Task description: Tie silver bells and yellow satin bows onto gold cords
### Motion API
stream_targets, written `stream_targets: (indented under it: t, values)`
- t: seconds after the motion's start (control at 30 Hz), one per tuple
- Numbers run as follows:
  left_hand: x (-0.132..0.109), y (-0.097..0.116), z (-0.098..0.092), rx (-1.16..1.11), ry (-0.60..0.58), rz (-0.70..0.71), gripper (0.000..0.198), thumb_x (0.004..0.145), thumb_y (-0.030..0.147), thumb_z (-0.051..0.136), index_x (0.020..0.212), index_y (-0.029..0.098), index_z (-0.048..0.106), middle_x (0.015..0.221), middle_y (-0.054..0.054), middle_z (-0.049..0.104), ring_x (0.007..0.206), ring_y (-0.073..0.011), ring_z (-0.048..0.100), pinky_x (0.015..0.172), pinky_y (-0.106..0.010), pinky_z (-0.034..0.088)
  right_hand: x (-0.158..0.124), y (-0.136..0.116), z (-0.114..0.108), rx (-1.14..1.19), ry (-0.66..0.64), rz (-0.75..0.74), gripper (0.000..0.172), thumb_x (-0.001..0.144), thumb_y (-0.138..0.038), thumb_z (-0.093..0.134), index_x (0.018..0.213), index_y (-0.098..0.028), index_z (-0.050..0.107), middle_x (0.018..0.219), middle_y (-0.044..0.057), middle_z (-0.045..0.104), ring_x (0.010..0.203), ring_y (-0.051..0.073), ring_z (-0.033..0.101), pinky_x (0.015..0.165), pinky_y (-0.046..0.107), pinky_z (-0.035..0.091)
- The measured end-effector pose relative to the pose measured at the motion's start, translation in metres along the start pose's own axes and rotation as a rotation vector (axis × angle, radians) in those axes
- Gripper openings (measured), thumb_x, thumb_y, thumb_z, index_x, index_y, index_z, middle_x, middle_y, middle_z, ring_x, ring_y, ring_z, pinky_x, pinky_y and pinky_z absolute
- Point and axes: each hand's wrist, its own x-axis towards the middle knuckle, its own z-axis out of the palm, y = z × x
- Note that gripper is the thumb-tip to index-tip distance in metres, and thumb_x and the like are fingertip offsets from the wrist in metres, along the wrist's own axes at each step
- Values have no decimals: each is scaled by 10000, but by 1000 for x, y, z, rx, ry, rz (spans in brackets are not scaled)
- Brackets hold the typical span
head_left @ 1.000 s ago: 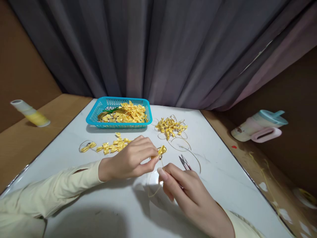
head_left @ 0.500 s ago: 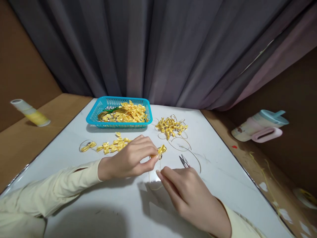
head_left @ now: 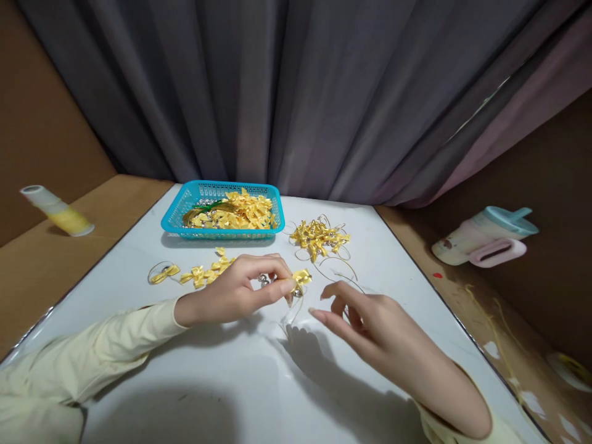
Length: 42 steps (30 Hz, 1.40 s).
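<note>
My left hand pinches a yellow ribbon bow between thumb and forefinger above the white table. A small silver bell hangs just under this bow, and a thin cord trails down from it. Another round silver piece shows behind my left fingers. To the right of the bow, my right hand has its thumb and forefinger apart and holds nothing that I can see. The snips lie mostly hidden behind my right hand.
A blue basket of yellow bows stands at the back. Loose bows lie to the left; a pile of corded bows lies right of the basket. A yellow thread spool is far left, a lidded cup far right.
My right hand has let go of the cord, opened its fingers and moved right and slightly up, covering the snips. My left hand keeps the bow in nearly the same place.
</note>
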Motion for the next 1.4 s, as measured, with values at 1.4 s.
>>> stream_targets:
  t: [1.4]
  values:
    - [-2,-1,1,-16,-138,-38,210,868,186,475,685,147,570,699,-18,607,696,-118,551,707,-255,429,1,-8,17,53,-55,-205,257,934,-211,346,729,-172,498,607,-1,515,489,85,414,497,222,270]
